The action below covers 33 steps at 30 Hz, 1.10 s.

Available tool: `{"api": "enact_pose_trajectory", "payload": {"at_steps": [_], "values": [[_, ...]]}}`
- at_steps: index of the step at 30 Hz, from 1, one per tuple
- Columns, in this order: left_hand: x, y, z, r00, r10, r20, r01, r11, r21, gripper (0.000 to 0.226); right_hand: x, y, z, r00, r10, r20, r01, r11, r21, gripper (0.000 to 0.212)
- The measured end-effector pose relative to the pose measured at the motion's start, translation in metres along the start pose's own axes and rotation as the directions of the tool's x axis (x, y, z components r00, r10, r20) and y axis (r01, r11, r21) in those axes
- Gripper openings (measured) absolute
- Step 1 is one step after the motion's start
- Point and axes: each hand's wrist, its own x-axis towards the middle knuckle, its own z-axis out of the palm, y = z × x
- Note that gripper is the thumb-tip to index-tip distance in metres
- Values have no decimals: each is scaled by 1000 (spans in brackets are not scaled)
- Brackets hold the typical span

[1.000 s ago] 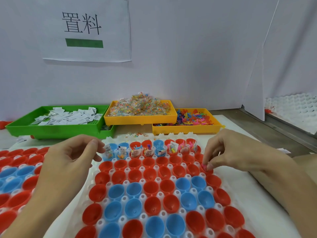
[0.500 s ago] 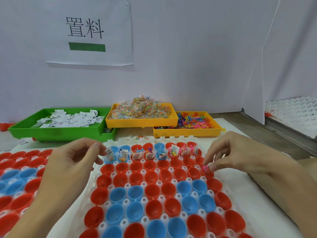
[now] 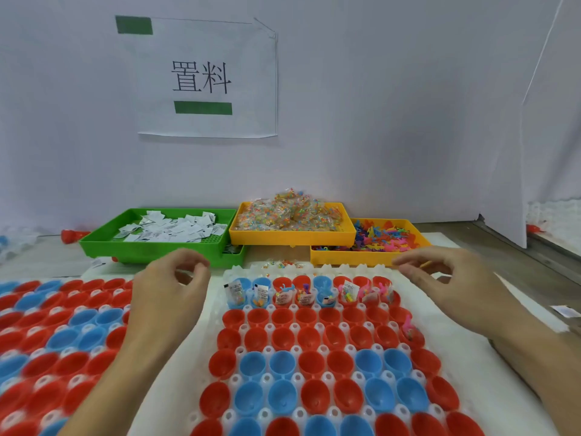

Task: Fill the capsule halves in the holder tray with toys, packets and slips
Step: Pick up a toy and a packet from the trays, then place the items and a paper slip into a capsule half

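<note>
The white holder tray carries rows of red and blue capsule halves. Its back row holds slips, packets and toys. One pink toy sits in a red half at the right end of the third row. My right hand hovers above the tray's back right corner, fingers relaxed and holding nothing. Left of the tray, my left hand hovers with loosely curled fingers, and I see nothing in it. Behind stand a green tray of white slips, a yellow tray of packets and a yellow tray of toys.
A second holder of red and blue halves lies at the left. A few loose beads lie between the trays. One stray slip lies on the table at the right. A paper sign hangs on the wall behind.
My right hand has let go of the pink toy in the red half at the right edge and lifted toward the back. The view has tilted up.
</note>
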Motion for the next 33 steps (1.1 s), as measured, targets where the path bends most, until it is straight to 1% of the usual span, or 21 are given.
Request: {"api": "enact_pose_trajectory", "payload": {"at_steps": [3, 6, 8, 10, 11, 15, 16, 17, 18, 21, 24, 26, 31, 33], "values": [[35, 1, 11, 1000, -21, -6, 22, 989, 145, 14, 2, 8, 4, 996, 17, -90, -19, 1000, -20, 14], [79, -1, 24, 1000, -15, 26, 8, 967, 253, 22, 2, 13, 5, 986, 25, -162, -22, 1000, 20, 14], [105, -5, 32, 995, -34, 94, -1, 936, 353, 30, 1, 15, 6, 983, 33, -180, -26, 999, 40, 15], [127, -14, 37, 981, -70, 180, -24, 881, 473, 37, 1, 17, 7, 983, 42, -179, -35, 998, 43, 17], [136, -19, 37, 973, -96, 209, -31, 847, 531, 36, 1, 18, 8, 983, 47, -177, -40, 998, 46, 18], [158, -38, 34, 934, -196, 300, -92, 678, 729, 16, 1, 24, 12, 982, 61, -178, -51, 997, 64, 16], [161, -39, 34, 920, -226, 320, -101, 654, 750, 22, 1, 25, 13, 982, 62, -180, -50, 996, 69, 15], [163, -40, 35, 913, -246, 325, -97, 645, 758, 28, 1, 26, 13, 982, 62, -180, -50, 996, 72, 15], [165, -39, 36, 914, -253, 318, -77, 661, 747, 28, 1, 27, 14, 982, 64, -179, -51, 996, 76, 15], [167, -40, 38, 942, -212, 262, -29, 723, 690, 11, 1, 27, 14, 982, 73, -174, -58, 994, 90, 15], [165, -42, 43, 965, -152, 213, -25, 757, 653, 9, 0, 26, 14, 982, 71, -173, -55, 994, 100, 17], [163, -43, 46, 970, -147, 195, -5, 786, 618, 4, -1, 24, 14, 982, 65, -176, -47, 993, 104, 18], [166, -47, 48, 982, -155, 110, 76, 849, 523, 8, -1, 21, 15, 986, 61, -156, -45, 993, 105, 18], [168, -51, 49, 987, -136, 89, 76, 868, 490, 19, -1, 20, 14, 985, 65, -157, -48, 993, 109, 16]]}}
